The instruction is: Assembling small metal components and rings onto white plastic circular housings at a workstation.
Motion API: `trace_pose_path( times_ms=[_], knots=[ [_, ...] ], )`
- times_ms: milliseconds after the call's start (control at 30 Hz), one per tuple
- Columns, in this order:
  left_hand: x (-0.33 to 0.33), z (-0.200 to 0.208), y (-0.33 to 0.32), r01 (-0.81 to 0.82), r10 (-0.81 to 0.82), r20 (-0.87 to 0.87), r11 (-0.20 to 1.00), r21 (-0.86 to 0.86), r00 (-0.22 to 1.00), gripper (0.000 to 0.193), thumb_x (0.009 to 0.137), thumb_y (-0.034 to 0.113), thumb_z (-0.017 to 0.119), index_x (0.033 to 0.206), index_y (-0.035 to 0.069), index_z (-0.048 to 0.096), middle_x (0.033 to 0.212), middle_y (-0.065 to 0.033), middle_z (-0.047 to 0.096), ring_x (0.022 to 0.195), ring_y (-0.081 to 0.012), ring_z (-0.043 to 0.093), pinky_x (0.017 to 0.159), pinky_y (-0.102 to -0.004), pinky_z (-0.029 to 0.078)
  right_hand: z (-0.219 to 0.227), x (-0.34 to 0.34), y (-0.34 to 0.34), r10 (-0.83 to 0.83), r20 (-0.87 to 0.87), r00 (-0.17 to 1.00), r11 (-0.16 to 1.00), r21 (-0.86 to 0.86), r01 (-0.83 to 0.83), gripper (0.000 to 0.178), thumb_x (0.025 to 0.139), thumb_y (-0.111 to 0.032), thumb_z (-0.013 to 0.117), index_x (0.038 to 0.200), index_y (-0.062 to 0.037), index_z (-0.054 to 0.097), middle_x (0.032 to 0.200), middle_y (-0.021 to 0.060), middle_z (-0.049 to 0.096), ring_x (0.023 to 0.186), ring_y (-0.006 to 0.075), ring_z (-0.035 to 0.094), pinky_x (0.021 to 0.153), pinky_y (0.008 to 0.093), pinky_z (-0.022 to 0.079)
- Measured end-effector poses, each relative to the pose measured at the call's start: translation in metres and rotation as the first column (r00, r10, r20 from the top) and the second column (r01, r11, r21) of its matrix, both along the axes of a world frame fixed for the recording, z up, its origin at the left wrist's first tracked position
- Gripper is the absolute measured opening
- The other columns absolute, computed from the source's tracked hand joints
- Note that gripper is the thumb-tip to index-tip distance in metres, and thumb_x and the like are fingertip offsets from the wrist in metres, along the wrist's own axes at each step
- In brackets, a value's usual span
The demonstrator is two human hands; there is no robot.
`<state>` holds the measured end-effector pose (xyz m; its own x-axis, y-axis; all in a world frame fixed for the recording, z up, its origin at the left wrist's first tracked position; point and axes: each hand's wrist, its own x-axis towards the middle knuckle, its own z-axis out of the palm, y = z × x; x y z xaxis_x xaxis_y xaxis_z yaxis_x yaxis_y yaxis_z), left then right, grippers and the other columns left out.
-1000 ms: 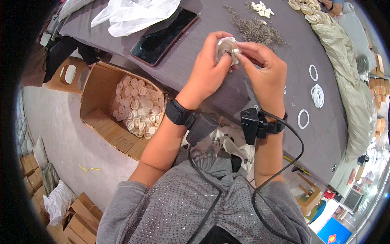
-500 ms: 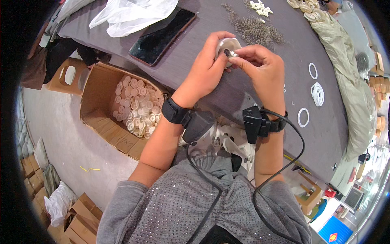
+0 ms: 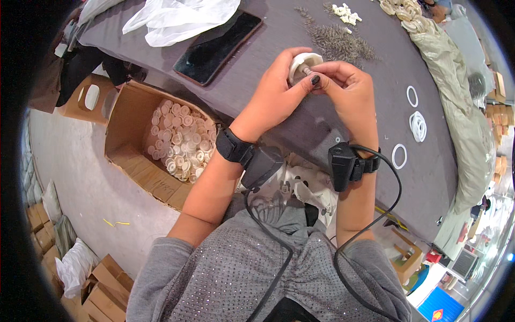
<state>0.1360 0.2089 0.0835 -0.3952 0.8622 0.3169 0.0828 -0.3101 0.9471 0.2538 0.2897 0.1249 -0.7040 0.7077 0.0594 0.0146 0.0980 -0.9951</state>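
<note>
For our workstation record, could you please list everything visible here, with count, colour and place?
Cup: one, white, in left hand
Springs, apparently: many, grey, tabletop, far side
Small pieces: several, white, beside springs
Phone: one, black, tabletop left
Plastic sheet: one, white, beside phone
Rings: two single, one bunch, white, tabletop right
Table: one, grey, centre
Sheeting: one bundle, greenish, right edge
Open box: one, brown, left of table
Caps: many, whitish, inside box
Cartons: several, brown, lower left
Another person: one, dark trousers, upper left
Wrist devices: two, black, both wrists
Left hand: one, bare, holding cup
Right hand: one, bare, fingers at cup
</note>
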Motion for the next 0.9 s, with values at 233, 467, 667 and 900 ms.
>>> trace_pose_path(
  times_ms=[233,467,667,900],
  knots=[
    [-0.005,0.0,0.001,0.031,-0.029,0.044,0.998,-0.047,0.999,0.031,0.081,0.008,0.058,0.11,-0.001,0.051,0.101,-0.005,0.056,0.091,-0.0106,0.052,0.081,-0.0234,0.043,-0.005,-0.006,-0.008,-0.114,0.047,0.992,0.992,0.059,0.111,0.012,0.076,-0.004,0.061,0.086,0.0033,0.059,0.078,0.0058,0.061,0.069,0.0098,0.058,0.062,0.0209,0.048],
    [-0.008,0.001,0.002,0.131,-0.118,0.197,0.99,-0.058,0.973,0.03,0.083,0.007,0.056,0.11,-0.003,0.05,0.1,-0.0044,0.056,0.09,-0.009,0.053,0.079,-0.0229,0.046,-0.011,-0.008,-0.004,-0.303,0.057,0.951,0.908,0.322,0.27,0.022,0.068,-0.008,0.069,0.087,0.0002,0.06,0.067,0.0009,0.056,0.059,0.0068,0.048,0.052,0.0212,0.039],
    [-0.009,-0.004,0.001,0.118,-0.097,0.241,0.99,-0.075,0.966,0.017,0.086,0.009,0.053,0.098,-0.001,0.048,0.096,-0.0059,0.055,0.085,-0.0103,0.055,0.074,-0.0242,0.05,-0.006,-0.006,0.002,-0.155,0.132,0.979,0.964,0.235,0.121,0.025,0.067,-0.008,0.07,0.09,-0.0013,0.062,0.071,-0.0003,0.057,0.062,0.0066,0.049,0.055,0.0207,0.041],
    [-0.014,0.002,0.0,0.224,-0.216,0.435,0.974,0.034,0.874,0.02,0.085,0.014,0.054,0.098,0.0,0.048,0.094,-0.0091,0.057,0.082,-0.0161,0.06,0.068,-0.0269,0.054,0.003,0.001,0.005,-0.041,-0.002,0.999,0.996,0.083,0.041,0.022,0.07,-0.007,0.068,0.09,-0.001,0.062,0.074,-0.0002,0.058,0.065,0.006,0.051,0.058,0.0199,0.044]
  ],
)
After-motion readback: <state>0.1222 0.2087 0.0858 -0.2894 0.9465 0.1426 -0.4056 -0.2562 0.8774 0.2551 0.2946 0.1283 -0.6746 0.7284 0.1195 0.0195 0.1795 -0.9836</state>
